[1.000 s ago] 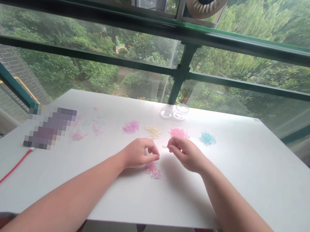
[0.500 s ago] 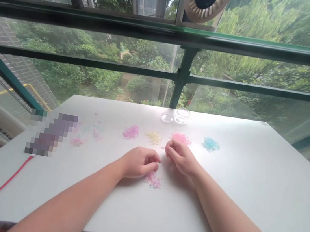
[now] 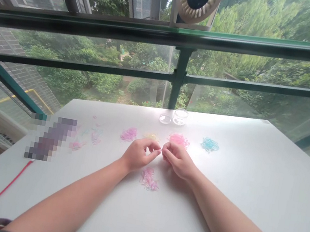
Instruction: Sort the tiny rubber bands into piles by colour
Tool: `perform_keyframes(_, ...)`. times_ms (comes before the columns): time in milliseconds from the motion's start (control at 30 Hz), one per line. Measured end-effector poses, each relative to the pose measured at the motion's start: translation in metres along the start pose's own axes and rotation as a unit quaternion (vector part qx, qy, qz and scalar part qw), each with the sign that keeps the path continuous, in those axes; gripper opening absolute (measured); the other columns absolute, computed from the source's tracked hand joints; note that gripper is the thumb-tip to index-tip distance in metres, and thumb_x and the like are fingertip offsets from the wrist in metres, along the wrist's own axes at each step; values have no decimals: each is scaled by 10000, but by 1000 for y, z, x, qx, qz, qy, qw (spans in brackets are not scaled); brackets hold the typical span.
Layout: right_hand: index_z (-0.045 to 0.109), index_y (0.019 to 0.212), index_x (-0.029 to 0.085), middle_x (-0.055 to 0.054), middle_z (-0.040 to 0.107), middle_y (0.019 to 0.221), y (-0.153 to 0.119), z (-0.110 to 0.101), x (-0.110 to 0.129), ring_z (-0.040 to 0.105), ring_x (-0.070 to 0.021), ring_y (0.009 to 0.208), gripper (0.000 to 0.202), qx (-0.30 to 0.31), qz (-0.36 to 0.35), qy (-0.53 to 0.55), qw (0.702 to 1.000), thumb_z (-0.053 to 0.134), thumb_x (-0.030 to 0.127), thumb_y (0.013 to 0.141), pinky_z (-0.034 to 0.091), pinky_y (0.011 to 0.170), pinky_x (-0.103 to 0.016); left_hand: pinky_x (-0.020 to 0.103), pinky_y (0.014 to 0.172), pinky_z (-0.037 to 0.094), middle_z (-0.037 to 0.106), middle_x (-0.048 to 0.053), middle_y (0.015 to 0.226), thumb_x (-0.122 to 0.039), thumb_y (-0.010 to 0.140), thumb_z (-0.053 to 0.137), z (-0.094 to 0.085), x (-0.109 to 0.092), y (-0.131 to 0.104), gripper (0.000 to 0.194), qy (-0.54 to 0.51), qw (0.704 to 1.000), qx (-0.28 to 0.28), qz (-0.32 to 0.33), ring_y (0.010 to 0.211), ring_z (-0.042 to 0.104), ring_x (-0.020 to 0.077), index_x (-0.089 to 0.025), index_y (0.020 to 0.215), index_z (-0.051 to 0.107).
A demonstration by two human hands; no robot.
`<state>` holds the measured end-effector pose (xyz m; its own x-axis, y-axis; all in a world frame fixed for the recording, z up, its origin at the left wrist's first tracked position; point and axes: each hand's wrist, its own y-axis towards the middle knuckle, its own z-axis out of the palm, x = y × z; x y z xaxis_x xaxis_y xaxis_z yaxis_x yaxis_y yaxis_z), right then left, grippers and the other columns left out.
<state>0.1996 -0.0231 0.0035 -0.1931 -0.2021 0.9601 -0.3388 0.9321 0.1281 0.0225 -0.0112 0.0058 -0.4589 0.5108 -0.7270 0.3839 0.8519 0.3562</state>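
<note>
Small thin loops lie in loose piles on the white table point(image 3: 248, 196). My left hand point(image 3: 141, 153) is pinched, thumb and forefinger together, between the yellow pile point(image 3: 150, 136) and the mixed pink and purple pile point(image 3: 149, 179). Its fingertips nearly meet those of my right hand point(image 3: 175, 159), which is curled closed just in front of the pink pile point(image 3: 179, 140). What either hand holds is too small to make out. A purple pile point(image 3: 129, 134) lies to the left, and a teal pile point(image 3: 210, 144) to the right.
Two clear round containers, a shallow one point(image 3: 165, 119) and a taller one point(image 3: 180, 117), stand at the table's back edge. Scattered loops point(image 3: 95, 137) lie at the left, beside a blurred-out object point(image 3: 51, 139) with a red cord point(image 3: 5, 189). Green railings point(image 3: 178, 80) rise behind.
My left hand has moved up and away from the mixed pile, and its fingertips have closed together beside my right hand. The small loop seen at my right fingertips no longer shows. The view has tilted slightly.
</note>
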Motion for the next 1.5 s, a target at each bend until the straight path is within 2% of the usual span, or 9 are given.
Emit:
perform_keyframes(167, 461, 752, 180, 42, 472, 617, -3, 4, 2, 397, -81, 522, 154, 10, 6, 21, 1000, 472, 294, 855, 316, 500, -218, 246, 627, 415, 670, 16, 759, -256, 773, 576, -4, 1, 5, 96, 3, 1000, 25, 11, 721, 593, 128, -181, 772, 637)
perform_keyframes(300, 445, 759, 190, 45, 473, 619, -5, 5, 2, 396, -83, 517, 136, 14, 18, 13, 1000, 447, 273, 867, 324, 494, -216, 245, 655, 429, 662, 24, 793, -272, 764, 582, -6, 2, 2, 100, -30, 999, 40, -7, 761, 594, 136, -175, 763, 607)
perform_keyframes(533, 461, 783, 195, 34, 485, 653, -10, 7, 3, 434, -92, 553, 103, 41, 12, -29, 999, 446, 251, 868, 358, 526, -222, 235, 610, 402, 635, 11, 706, -286, 774, 564, -8, 1, -11, 134, -54, 992, 112, -24, 636, 535, 108, -166, 723, 595)
perform_keyframes(700, 473, 816, 191, 26, 497, 667, -14, 6, 5, 464, -96, 561, 64, 76, -16, -22, 997, 505, 242, 836, 373, 535, -229, 216, 554, 368, 619, 0, 672, -308, 763, 593, -7, 3, -11, 173, -64, 991, 110, -39, 578, 483, 86, -153, 689, 571)
perform_keyframes(1100, 465, 755, 188, 39, 470, 629, -12, 7, 7, 444, -90, 540, 58, 39, -17, -50, 998, 477, 145, 792, 355, 519, -224, 211, 539, 373, 641, 11, 684, -317, 749, 611, -6, 5, -13, 172, -73, 988, 122, -65, 567, 483, 86, -150, 711, 601)
perform_keyframes(1300, 467, 707, 179, 46, 433, 609, -11, 7, 4, 387, -81, 545, 97, 21, -45, -56, 997, 485, 90, 738, 325, 513, -214, 201, 525, 361, 630, 6, 672, -309, 735, 620, -6, 5, -12, 170, -70, 986, 134, -77, 543, 450, 74, -143, 707, 598)
perform_keyframes(1500, 485, 713, 174, 38, 446, 626, -9, 7, 3, 393, -81, 556, 96, 18, -47, -59, 997, 479, 80, 733, 332, 522, -214, 206, 540, 371, 610, 5, 711, -317, 748, 610, -7, 7, -11, 167, -73, 986, 134, -65, 557, 451, 74, -151, 758, 592)
